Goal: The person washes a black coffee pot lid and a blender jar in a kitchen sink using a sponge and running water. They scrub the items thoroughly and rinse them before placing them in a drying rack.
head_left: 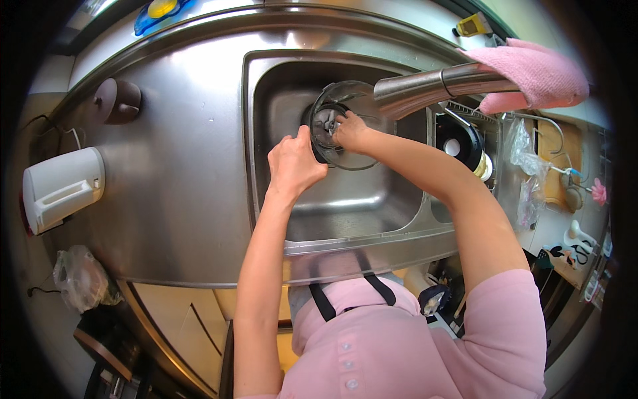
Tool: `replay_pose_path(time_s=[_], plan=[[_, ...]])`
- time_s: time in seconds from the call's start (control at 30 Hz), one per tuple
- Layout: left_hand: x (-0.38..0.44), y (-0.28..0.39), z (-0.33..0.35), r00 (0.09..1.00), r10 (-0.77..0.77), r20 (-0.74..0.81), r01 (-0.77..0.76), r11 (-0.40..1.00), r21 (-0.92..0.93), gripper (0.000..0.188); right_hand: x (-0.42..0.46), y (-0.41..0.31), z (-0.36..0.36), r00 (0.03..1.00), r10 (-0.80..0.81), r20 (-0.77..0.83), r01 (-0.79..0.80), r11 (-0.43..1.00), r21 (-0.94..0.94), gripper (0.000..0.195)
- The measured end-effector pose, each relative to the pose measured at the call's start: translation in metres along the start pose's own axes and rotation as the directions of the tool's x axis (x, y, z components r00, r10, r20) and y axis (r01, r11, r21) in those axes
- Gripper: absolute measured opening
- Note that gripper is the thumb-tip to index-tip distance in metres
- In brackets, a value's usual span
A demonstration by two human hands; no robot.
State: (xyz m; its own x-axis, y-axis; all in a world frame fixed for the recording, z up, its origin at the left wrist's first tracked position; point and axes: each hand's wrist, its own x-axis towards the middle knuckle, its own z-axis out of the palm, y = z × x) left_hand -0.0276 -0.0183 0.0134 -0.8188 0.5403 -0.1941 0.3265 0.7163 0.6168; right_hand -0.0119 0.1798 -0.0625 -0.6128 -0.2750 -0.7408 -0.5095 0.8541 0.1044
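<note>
A clear blender jar [350, 158] with a dark base is tilted inside the stainless steel sink [349, 214], its wide mouth facing me. My left hand [298, 162] grips the jar at its left side, by the rim and the dark part there. Through the mouth reaches my right hand [352, 131], its fingertips beside the metal blades [329, 123] at the bottom of the jar. Whether those fingers touch the blades or pinch something small cannot be told. Above the jar's right edge hangs the end of the faucet [411, 92].
A pink cloth [541, 75] drapes over the faucet. To the right stands a dish rack [471, 114] holding a black round item [451, 134]. On the left counter are a brown lidded pot [118, 101] and a white appliance [65, 189]. A plastic bag [82, 279] lies lower left.
</note>
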Motion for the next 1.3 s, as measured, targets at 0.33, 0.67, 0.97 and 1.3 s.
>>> replay_pose_path(time_s=[0.33, 0.67, 0.97, 1.3], plan=[[0.002, -0.003, 0.003, 0.998, 0.052, -0.034, -0.054, 0.997, -0.050, 0.031, -0.009, 0.006, -0.009, 0.998, -0.034, 0.052, 0.057, 0.835, -0.547, 0.029], [0.001, -0.002, 0.005, 0.997, 0.036, -0.068, -0.038, 0.999, -0.023, 0.028, -0.002, 0.008, -0.005, 1.000, 0.031, 0.000, -0.029, 0.917, -0.399, 0.026], [-0.001, 0.002, 0.004, 0.999, -0.010, -0.047, 0.010, 1.000, 0.010, 0.031, 0.016, 0.017, -0.020, 0.961, 0.162, 0.224, -0.245, 0.874, 0.420, 0.035], [0.001, 0.002, 0.004, 0.999, 0.004, -0.044, -0.003, 1.000, 0.014, 0.030, 0.016, -0.003, -0.022, 0.975, 0.082, 0.207, -0.138, 0.951, 0.276, 0.036]])
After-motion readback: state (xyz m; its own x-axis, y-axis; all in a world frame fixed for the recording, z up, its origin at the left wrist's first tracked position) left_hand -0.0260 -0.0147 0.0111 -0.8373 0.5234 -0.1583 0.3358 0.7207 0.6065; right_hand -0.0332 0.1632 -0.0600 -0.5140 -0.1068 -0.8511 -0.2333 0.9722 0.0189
